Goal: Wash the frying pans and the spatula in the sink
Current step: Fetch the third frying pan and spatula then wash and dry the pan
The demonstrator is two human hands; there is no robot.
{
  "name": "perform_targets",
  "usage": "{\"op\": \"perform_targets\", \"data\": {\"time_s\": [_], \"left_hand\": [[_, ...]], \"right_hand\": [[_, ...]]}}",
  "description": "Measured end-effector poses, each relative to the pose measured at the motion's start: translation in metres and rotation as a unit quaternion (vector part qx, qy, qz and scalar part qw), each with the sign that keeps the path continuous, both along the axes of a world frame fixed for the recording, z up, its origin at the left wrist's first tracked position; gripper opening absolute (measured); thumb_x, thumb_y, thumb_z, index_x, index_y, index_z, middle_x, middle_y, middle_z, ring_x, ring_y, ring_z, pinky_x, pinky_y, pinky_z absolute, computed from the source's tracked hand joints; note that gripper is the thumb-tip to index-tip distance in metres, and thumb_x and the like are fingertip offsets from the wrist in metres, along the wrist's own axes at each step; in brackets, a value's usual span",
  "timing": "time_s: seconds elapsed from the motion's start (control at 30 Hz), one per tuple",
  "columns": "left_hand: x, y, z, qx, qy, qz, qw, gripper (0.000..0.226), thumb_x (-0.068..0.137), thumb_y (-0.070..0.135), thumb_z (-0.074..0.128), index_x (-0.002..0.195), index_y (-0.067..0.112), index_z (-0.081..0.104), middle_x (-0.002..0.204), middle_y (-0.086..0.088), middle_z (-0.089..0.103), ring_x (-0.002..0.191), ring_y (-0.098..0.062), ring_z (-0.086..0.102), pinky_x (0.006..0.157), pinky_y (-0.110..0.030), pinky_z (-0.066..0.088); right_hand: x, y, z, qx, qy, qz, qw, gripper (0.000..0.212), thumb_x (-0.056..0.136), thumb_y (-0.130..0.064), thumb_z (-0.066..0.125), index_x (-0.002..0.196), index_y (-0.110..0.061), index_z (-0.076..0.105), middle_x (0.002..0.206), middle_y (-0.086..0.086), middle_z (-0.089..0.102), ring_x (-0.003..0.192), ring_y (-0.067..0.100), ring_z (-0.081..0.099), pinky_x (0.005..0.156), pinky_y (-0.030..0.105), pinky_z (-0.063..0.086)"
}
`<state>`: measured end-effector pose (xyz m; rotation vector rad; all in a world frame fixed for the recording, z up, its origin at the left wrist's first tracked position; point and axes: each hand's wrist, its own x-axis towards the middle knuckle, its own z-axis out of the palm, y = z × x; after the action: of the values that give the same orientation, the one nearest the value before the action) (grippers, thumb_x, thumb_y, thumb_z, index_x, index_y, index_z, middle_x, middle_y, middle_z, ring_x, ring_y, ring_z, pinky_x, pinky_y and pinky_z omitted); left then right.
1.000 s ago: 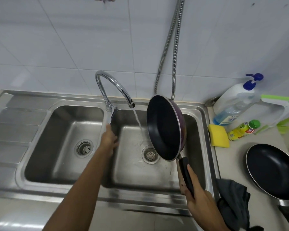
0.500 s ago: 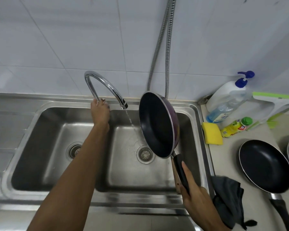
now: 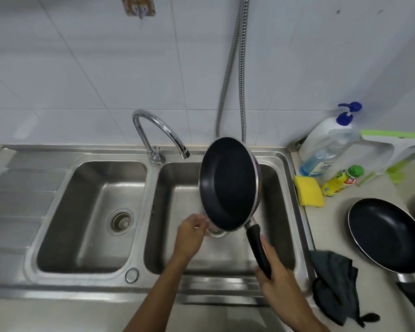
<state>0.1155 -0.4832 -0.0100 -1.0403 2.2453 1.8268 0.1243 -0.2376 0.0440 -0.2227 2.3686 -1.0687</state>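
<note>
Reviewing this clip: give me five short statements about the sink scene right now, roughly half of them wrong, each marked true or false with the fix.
1. The right hand grips the handle of a tilted frying pan over the right basin. True.
2. Water is running from the faucet. False: no stream shows at the spout.
3. The left hand is on the tap. False: it hangs empty over the right basin, near the drain.
4. A yellow sponge lies on the counter beside the sink. True.
5. The second frying pan sits in the left basin. False: it rests on the counter to the right.
</note>
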Motion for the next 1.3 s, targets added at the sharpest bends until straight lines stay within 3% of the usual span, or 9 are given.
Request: {"op": "perform_targets", "data": {"time_s": [0.13, 0.3, 0.43, 0.63, 0.83, 1.0, 1.07, 1.2, 1.3], "left_hand": [[0.022, 0.055, 0.022, 0.156, -0.045, -0.045, 0.986, 0.031, 0.098, 0.044, 0.059, 0.098, 0.016, 0.072, 0.090, -0.003, 0.078, 0.076, -0.011, 0.074, 0.060, -0.017, 0.052], [0.021, 0.092, 0.033, 0.320, -0.079, 0.025, 0.944, 0.052, 0.080, 0.064, 0.071, 0.103, 0.018, 0.074, 0.097, -0.002, 0.077, 0.096, -0.021, 0.074, 0.085, -0.035, 0.059], [0.023, 0.109, 0.026, 0.429, -0.132, 0.085, 0.889, 0.041, 0.070, 0.054, 0.085, 0.076, 0.014, 0.076, 0.088, -0.003, 0.075, 0.076, -0.017, 0.072, 0.081, -0.033, 0.057], [0.042, 0.122, 0.026, 0.374, -0.110, 0.103, 0.915, 0.037, 0.076, 0.045, 0.083, 0.055, 0.015, 0.077, 0.078, -0.004, 0.072, 0.071, -0.016, 0.068, 0.074, -0.030, 0.055], [0.058, 0.130, 0.022, 0.353, -0.070, 0.101, 0.928, 0.038, 0.080, 0.044, 0.081, 0.059, 0.017, 0.067, 0.061, -0.003, 0.061, 0.058, -0.016, 0.060, 0.065, -0.030, 0.052], [0.091, 0.110, 0.027, 0.267, -0.068, 0.110, 0.955, 0.037, 0.085, 0.035, 0.079, 0.069, 0.016, 0.052, 0.053, 0.001, 0.046, 0.042, -0.008, 0.041, 0.041, -0.021, 0.040], [0.101, 0.102, 0.032, 0.239, -0.067, 0.094, 0.964, 0.042, 0.082, 0.039, 0.081, 0.067, 0.016, 0.050, 0.052, 0.001, 0.043, 0.042, -0.009, 0.039, 0.041, -0.023, 0.038], [0.118, 0.089, 0.050, 0.186, -0.066, 0.052, 0.979, 0.041, 0.084, 0.039, 0.080, 0.069, 0.014, 0.051, 0.049, 0.003, 0.040, 0.041, -0.010, 0.037, 0.041, -0.024, 0.036], [0.132, 0.077, 0.055, 0.187, -0.059, 0.035, 0.980, 0.039, 0.086, 0.028, 0.079, 0.070, 0.015, 0.046, 0.048, 0.003, 0.038, 0.040, -0.011, 0.033, 0.041, -0.023, 0.034]], "right_hand": [[0.012, -0.016, 0.002, -0.073, -0.009, -0.012, 0.997, 0.085, 0.093, -0.011, 0.056, 0.141, -0.072, 0.023, 0.135, -0.018, 0.059, 0.078, -0.003, 0.064, 0.066, 0.013, 0.047], [0.027, -0.030, -0.008, -0.126, -0.076, -0.048, 0.988, 0.069, 0.094, -0.010, 0.049, 0.144, -0.056, 0.038, 0.094, -0.003, 0.061, 0.051, 0.004, 0.057, 0.045, 0.022, 0.043], [0.040, -0.034, -0.016, -0.109, -0.118, -0.063, 0.985, 0.061, 0.099, -0.018, 0.042, 0.150, -0.049, 0.030, 0.077, 0.003, 0.064, 0.043, 0.024, 0.057, 0.040, 0.030, 0.045], [0.056, -0.022, -0.005, -0.114, -0.123, -0.037, 0.985, 0.041, 0.107, -0.024, 0.036, 0.146, -0.034, 0.038, 0.056, 0.003, 0.056, 0.043, 0.020, 0.052, 0.042, 0.030, 0.045], [0.026, 0.033, -0.002, -0.009, 0.060, 0.100, 0.993, 0.033, 0.100, -0.049, 0.051, 0.132, -0.048, 0.058, 0.117, -0.014, 0.070, 0.104, 0.008, 0.063, 0.092, 0.036, 0.053], [-0.006, 0.115, -0.043, 0.264, 0.294, -0.015, 0.919, 0.057, 0.099, -0.047, 0.051, 0.147, -0.017, 0.048, 0.147, 0.014, 0.050, 0.134, 0.039, 0.047, 0.104, 0.055, 0.043], [-0.008, 0.137, -0.072, 0.316, 0.252, -0.005, 0.915, 0.064, 0.098, -0.046, 0.054, 0.154, -0.018, 0.039, 0.159, 0.016, 0.035, 0.144, 0.047, 0.032, 0.109, 0.062, 0.035], [-0.003, 0.159, -0.109, 0.206, 0.252, -0.026, 0.945, 0.054, 0.095, -0.005, 0.062, 0.147, -0.014, 0.050, 0.157, 0.014, 0.042, 0.144, 0.042, 0.038, 0.109, 0.061, 0.041], [-0.014, 0.138, -0.069, 0.035, 0.189, -0.260, 0.946, 0.041, 0.100, -0.017, 0.045, 0.138, -0.012, 0.059, 0.141, 0.013, 0.059, 0.129, 0.037, 0.055, 0.108, 0.044, 0.042]]}}
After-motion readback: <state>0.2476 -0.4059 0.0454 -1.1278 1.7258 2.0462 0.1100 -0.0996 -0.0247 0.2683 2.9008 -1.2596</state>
